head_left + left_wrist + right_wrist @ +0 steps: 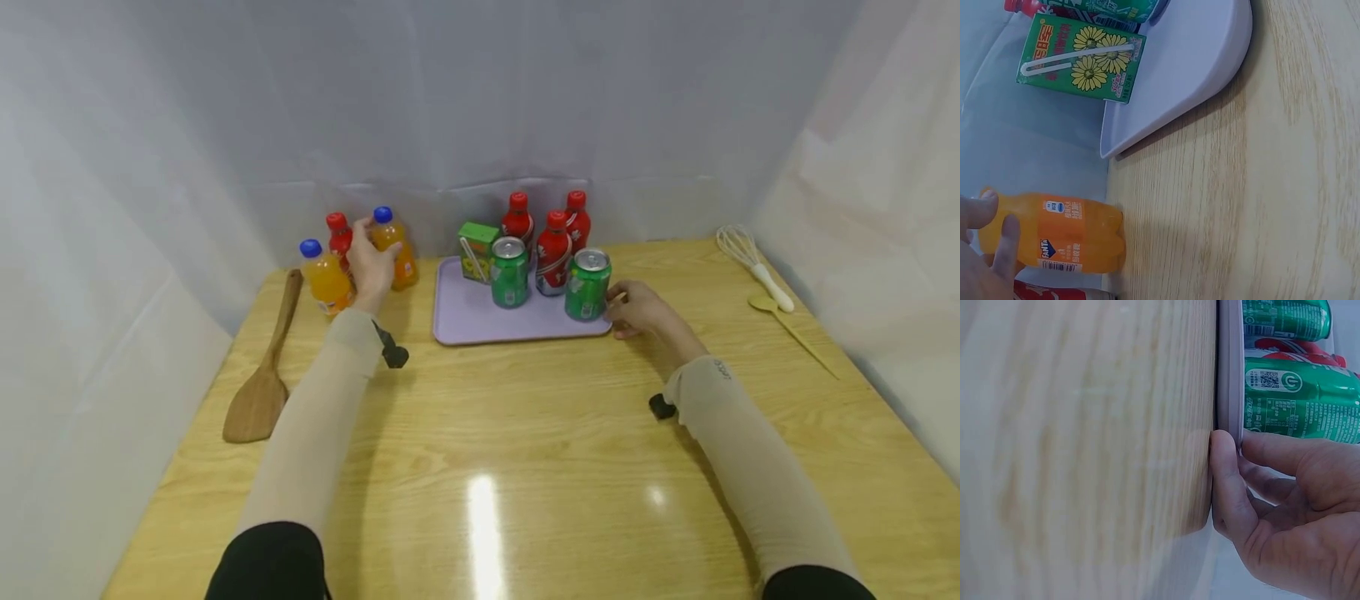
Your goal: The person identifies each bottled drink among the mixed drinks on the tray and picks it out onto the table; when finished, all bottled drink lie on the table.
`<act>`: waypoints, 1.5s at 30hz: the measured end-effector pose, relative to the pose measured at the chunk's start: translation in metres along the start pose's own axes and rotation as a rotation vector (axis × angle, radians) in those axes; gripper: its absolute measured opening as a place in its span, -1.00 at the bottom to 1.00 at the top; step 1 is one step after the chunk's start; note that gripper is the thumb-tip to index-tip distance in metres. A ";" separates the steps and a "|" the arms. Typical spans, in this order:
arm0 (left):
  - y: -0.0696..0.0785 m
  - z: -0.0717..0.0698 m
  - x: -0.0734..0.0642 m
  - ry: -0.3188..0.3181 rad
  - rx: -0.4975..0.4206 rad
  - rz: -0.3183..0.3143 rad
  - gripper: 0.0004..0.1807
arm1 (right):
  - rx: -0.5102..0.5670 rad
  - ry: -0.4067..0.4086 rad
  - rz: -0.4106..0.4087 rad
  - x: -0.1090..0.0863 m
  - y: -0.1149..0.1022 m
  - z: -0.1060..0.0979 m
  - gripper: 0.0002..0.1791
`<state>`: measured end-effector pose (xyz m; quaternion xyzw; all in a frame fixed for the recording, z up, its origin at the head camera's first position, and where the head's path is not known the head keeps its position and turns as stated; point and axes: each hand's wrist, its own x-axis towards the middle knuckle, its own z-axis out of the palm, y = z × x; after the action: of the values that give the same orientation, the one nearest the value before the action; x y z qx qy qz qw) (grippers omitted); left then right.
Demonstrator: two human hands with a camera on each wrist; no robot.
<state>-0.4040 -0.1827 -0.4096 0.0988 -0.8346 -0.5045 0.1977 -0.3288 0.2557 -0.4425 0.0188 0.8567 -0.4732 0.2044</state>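
Observation:
My left hand (pixel 372 265) grips the upper part of an orange Fanta bottle (pixel 396 250) with a blue cap; in the left wrist view the Fanta bottle (pixel 1072 232) has its base at the tabletop. Beside that hand are a second orange bottle (pixel 327 279) and a red-capped bottle (pixel 339 236). My right hand (pixel 639 310) pinches the near right corner of a lilac tray (pixel 472 321), its thumb and fingers at the rim in the right wrist view. Next to these fingers a green can (pixel 587 287) stands on the tray.
Also on the tray are another green can (pixel 509 275), a green juice box (pixel 477 250) with a straw, and several red bottles (pixel 553 254). A wooden spatula (pixel 258 400) lies at the left. At the right lie a whisk (pixel 757 267) and a yellow spoon (pixel 791 329).

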 end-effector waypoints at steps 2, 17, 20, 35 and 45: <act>0.002 -0.001 0.001 -0.019 -0.008 0.001 -0.35 | -0.005 0.000 0.002 0.000 0.000 -0.001 -0.44; 0.024 -0.003 -0.013 0.041 0.110 0.106 -0.40 | -0.022 0.009 0.007 -0.003 0.003 -0.002 -0.44; 0.040 -0.001 -0.018 0.097 0.065 0.196 -0.46 | -0.021 0.025 0.004 -0.005 -0.001 -0.001 -0.45; 0.104 0.045 -0.056 -0.210 -0.055 0.415 -0.27 | -0.020 0.025 0.003 -0.004 -0.005 0.000 -0.47; 0.113 0.087 -0.078 -0.366 0.163 0.510 -0.21 | -0.010 0.005 0.004 -0.002 -0.005 0.003 -0.46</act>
<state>-0.3672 -0.0312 -0.3636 -0.1904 -0.8919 -0.3796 0.1556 -0.3275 0.2513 -0.4396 0.0205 0.8595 -0.4685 0.2033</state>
